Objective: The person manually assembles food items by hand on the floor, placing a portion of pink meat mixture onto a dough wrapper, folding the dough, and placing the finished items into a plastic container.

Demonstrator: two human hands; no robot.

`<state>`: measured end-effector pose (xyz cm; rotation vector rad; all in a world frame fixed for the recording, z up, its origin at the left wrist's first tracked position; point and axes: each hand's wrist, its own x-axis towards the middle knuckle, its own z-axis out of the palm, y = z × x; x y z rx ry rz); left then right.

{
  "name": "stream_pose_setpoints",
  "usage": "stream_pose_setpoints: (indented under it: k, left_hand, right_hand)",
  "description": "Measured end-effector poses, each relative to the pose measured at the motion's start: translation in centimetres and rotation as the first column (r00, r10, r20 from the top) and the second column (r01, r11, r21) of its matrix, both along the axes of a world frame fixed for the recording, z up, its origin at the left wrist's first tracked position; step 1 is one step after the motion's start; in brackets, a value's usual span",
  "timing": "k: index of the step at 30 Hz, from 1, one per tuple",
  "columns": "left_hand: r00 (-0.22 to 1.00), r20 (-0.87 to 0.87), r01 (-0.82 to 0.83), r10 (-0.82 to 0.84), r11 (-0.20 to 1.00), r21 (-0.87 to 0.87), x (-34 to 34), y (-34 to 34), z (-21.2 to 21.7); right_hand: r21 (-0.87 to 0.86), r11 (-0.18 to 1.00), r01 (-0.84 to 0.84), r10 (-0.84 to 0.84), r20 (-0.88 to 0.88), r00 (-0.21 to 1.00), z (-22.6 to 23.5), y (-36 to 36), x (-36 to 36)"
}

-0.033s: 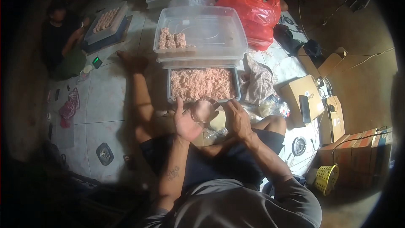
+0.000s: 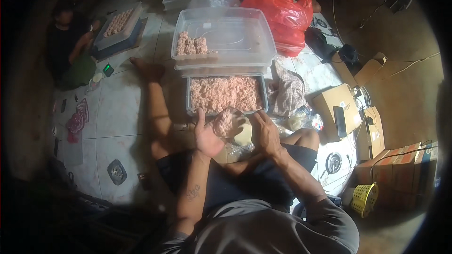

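My left hand (image 2: 209,140) is turned palm up with its thumb stretched out. A lump of pink mince (image 2: 223,122) lies along its fingers. Facing it, my right hand (image 2: 267,134) has its fingers bent together around something thin and dark that I cannot make out, close to the lump. Below and between the hands shows a pale round thing (image 2: 243,134), with crumpled clear plastic (image 2: 240,151) beside it. Just beyond my fingertips stands a tub (image 2: 189,95) heaped with pink mince (image 2: 226,92).
Behind the tub, a clear plastic box (image 2: 235,28) holds several mince portions (image 2: 192,45). A red plastic bag (image 2: 285,16) and a cloth (image 2: 288,89) lie to the right, near cardboard boxes (image 2: 333,108). A person (image 2: 70,42) sits far left by a tray of portions (image 2: 118,22).
The mince on my left fingers shows more clearly, where it was a bright blur before. More of the pale round thing is visible. Both arms stay almost where they were.
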<state>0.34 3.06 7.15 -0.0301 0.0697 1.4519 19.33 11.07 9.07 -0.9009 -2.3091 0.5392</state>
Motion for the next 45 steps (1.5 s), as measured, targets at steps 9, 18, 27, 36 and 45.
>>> stream_pose_setpoints:
  k: [9, 18, 27, 36, 45]
  left_hand:
    - [0.985, -0.054, 0.174, -0.166, 0.962, 0.208, -1.8, 0.6, -1.5]
    - [0.969, -0.162, 0.229, -0.186, 0.924, 0.307, -1.4, 0.6, 0.0]
    - [0.987, -0.16, -0.055, 0.034, 0.99, -0.132, -0.2, -1.6, -1.6]
    - [0.998, -0.064, -0.031, 0.03, 1.0, -0.003, 1.9, -1.1, -0.3]
    - [0.971, -0.173, 0.157, -0.167, 0.985, -0.068, -1.6, -3.1, -0.1]
  right_hand:
    - [-0.074, 0.993, 0.088, -0.106, -0.286, 0.952, 3.0, 1.9, -1.4]
    - [-0.055, 0.988, 0.142, -0.14, 0.026, 0.99, -2.9, 4.1, -1.2]
    - [-0.05, 0.965, 0.256, -0.249, 0.122, 0.961, -6.1, 0.0, 5.5]
    - [-0.304, 0.922, -0.238, 0.177, -0.214, 0.961, 2.3, -5.3, 2.1]
    - [-0.042, 0.868, -0.495, 0.49, 0.239, 0.838, 4.9, -0.5, 3.1]
